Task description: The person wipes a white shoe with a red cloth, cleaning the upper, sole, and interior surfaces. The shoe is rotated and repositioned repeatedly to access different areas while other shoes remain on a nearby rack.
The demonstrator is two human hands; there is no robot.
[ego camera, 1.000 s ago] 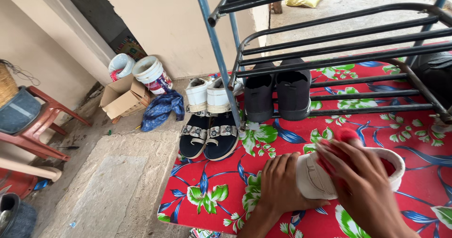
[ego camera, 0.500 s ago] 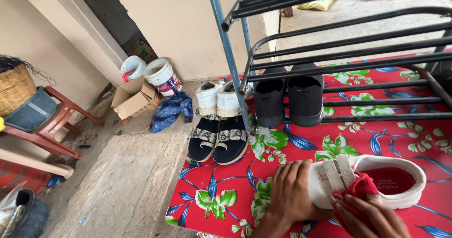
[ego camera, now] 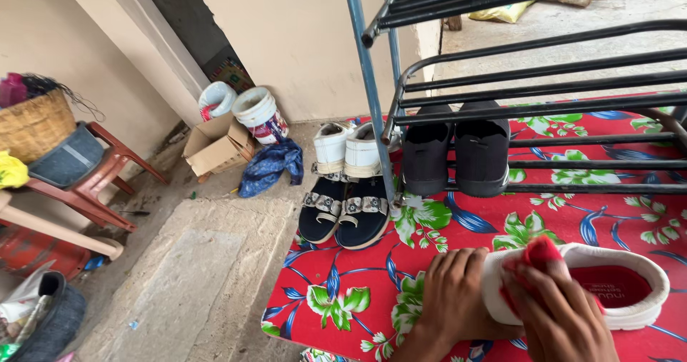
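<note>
My left hand [ego camera: 454, 294] lies flat, fingers together, pressed against the toe end of the white shoe [ego camera: 615, 290], pinning it on the red flowered mat [ego camera: 343, 290] in front of the shoe rack [ego camera: 529, 83]. My right hand [ego camera: 554, 315] is closed around a bunched red cloth [ego camera: 533, 255], fingers curled over it and bearing down on the upper of the shoe, near the straps. The shoe lies on its sole, opening upward, red lining visible. Assessment: the wipe goes well only if the shoe does not slide, so the left hand should keep firm downward pressure at the toe while the cloth works. I judge short, overlapping strokes along the upper to be sound, with the cloth refolded when a face looks soiled; whether it is damp I cannot tell. The strap edges and the seam above the sole are the likely places for missed dirt. Risk noted: the cloth's loose end could drag across the mat and pick up grit. Nearby, the black shoes [ego camera: 458, 151] sit on the lowest rack bars, and the dark sandals [ego camera: 343, 212] and white sneakers [ego camera: 347, 147] stand beside the blue rack post, all well apart from my hands.
</note>
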